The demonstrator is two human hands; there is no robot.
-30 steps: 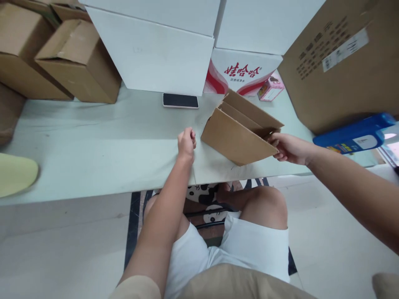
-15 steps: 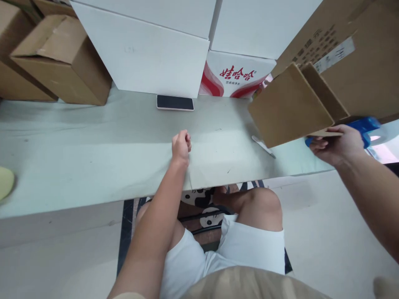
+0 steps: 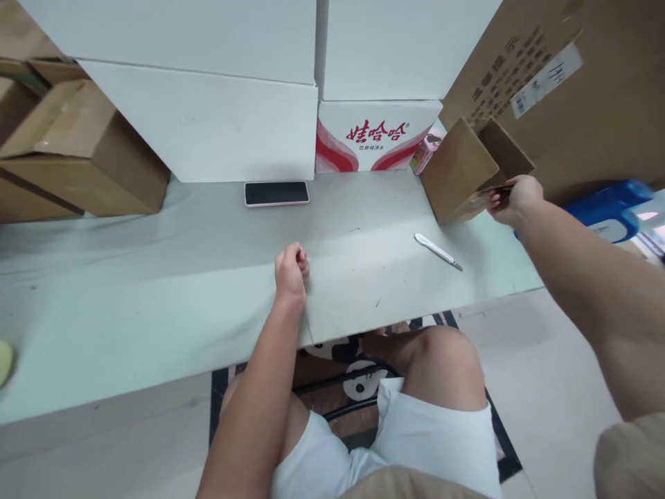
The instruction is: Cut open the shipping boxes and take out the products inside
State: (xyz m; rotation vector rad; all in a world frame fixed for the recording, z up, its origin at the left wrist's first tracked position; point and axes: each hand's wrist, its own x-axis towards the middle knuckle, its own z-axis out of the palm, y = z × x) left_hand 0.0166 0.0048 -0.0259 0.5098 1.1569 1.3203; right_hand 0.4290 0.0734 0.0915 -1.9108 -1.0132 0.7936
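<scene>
My left hand rests on the table as a loose fist, with nothing seen in it. My right hand reaches far to the right, fingers closed on a flap of an open cardboard box. That small brown box stands on the table, its opening toward the upper right; its inside is mostly hidden. In front of it lies a white craft knife, its tip pointing down to the right. A phone with a dark screen lies beyond my left hand.
White cartons are stacked at the back, one with red print. Brown boxes stand at the left, a large carton at the right. A small pink box and a blue bottle sit near the cardboard box.
The cardboard box has gone from tilted above the table to standing on it, my right hand still on its flap. The craft knife and pink box show more fully. My left hand stays a fist.
</scene>
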